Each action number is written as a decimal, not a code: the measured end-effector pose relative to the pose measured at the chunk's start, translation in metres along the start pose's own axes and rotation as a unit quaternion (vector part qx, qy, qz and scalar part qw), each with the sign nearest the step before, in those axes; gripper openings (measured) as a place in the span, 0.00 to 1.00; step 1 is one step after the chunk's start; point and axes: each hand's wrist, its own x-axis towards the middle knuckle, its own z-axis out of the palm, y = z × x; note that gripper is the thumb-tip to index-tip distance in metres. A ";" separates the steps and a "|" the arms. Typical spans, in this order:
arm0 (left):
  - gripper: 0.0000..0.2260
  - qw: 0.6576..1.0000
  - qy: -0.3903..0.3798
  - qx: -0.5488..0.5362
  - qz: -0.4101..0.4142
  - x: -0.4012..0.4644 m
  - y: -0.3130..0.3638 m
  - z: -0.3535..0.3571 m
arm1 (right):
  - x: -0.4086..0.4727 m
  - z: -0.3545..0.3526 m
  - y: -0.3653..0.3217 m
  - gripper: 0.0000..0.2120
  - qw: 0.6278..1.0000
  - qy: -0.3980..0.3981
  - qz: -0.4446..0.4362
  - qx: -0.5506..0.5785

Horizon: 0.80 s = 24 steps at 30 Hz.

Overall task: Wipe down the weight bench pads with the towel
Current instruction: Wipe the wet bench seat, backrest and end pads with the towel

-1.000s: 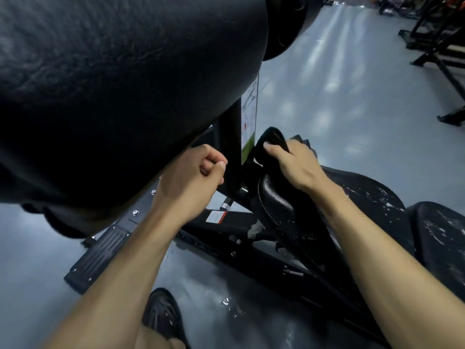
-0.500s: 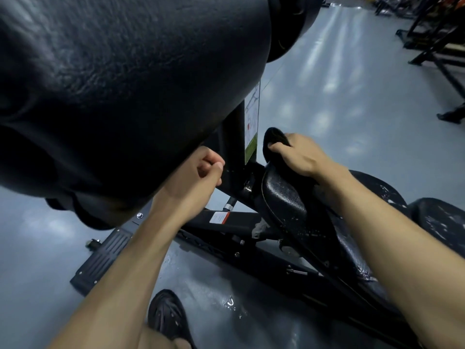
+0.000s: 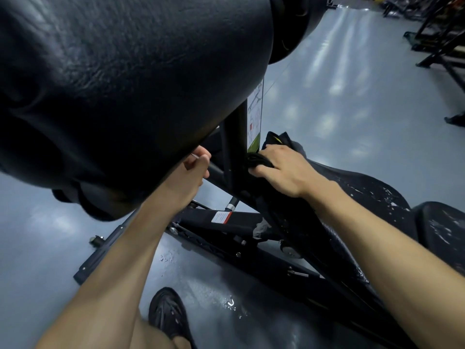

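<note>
Right hand (image 3: 284,170) grips black towel (image 3: 274,142) on seat pad (image 3: 364,187); left hand (image 3: 191,172) curled, empty.

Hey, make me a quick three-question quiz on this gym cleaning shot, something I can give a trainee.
1. Multiple choice: what is the right hand pressing against the lower pad? A) a spray bottle B) a dark towel C) a sponge
2. True or false: the left hand is also wiping with the towel.
3. Short answer: what marks show on the lower pad to the right of the right forearm?

Key
1. B. The fingers curl over a bunched dark towel at the pad's upper end.
2. False. It is curled up under the big upper pad, away from the towel; what it has in its grip, if anything, is hidden.
3. Whitish specks and streaks.
</note>
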 end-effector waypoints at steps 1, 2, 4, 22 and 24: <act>0.07 1.000 0.001 0.000 -0.001 -0.001 -0.001 -0.001 | -0.002 0.004 -0.004 0.21 1.000 0.015 0.009 -0.006; 0.07 1.000 0.000 0.000 -0.004 -0.004 -0.002 -0.001 | -0.009 0.010 -0.010 0.21 0.999 0.027 -0.005 -0.026; 0.07 1.000 0.002 -0.001 -0.009 -0.008 0.000 -0.001 | -0.032 0.025 -0.028 0.18 0.994 0.028 -0.071 -0.077; 0.12 0.986 0.071 -0.087 -0.121 -0.018 -0.004 -0.022 | -0.041 0.082 -0.134 0.31 0.890 0.294 0.199 0.286; 0.14 0.988 0.053 -0.088 -0.120 -0.016 0.000 -0.020 | -0.047 0.095 -0.131 0.33 0.899 0.301 0.180 0.263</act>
